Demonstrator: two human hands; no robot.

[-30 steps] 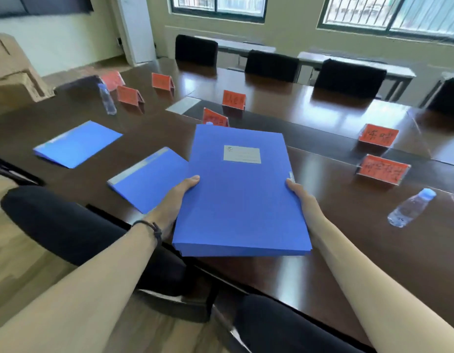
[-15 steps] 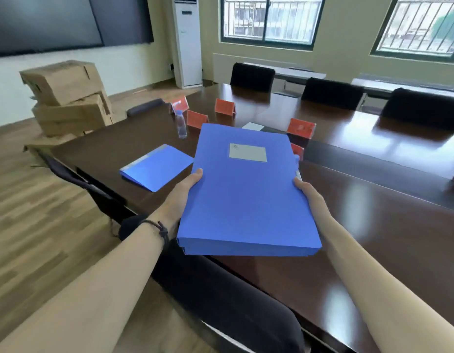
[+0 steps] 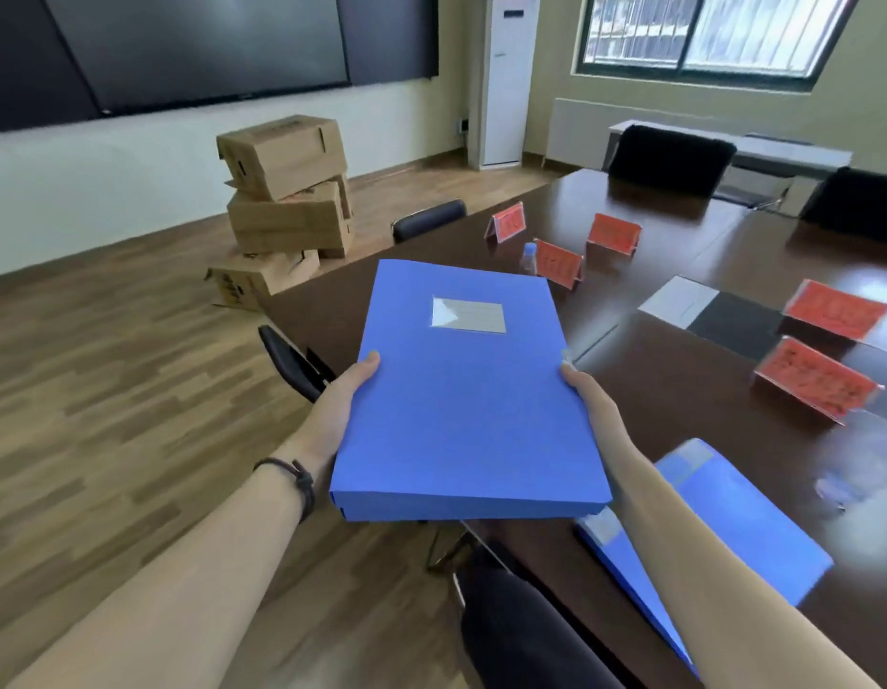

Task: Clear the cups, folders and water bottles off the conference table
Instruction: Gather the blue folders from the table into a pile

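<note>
Left hand point(image 3: 342, 415) and right hand point(image 3: 593, 410) clasp a blue file box point(image 3: 463, 405), carrying it off the tabletop point(image 3: 680, 390); next, it likely needs a drop-off spot.

Two blue folders are counted: one held folder point(image 3: 468, 395) and one second folder point(image 3: 729, 514) lying on the surface point(image 3: 680, 390). One water bottle point(image 3: 529, 255) is noted, partly hidden. Five red name cards are recorded point(image 3: 508, 223) point(image 3: 614, 234) point(image 3: 558, 263) point(image 3: 836, 310) point(image 3: 814, 377). Three cardboard boxes point(image 3: 287, 201) are stacked on the floor. Five dark chairs are partly seen. One white sheet point(image 3: 677, 301) is present.
</note>
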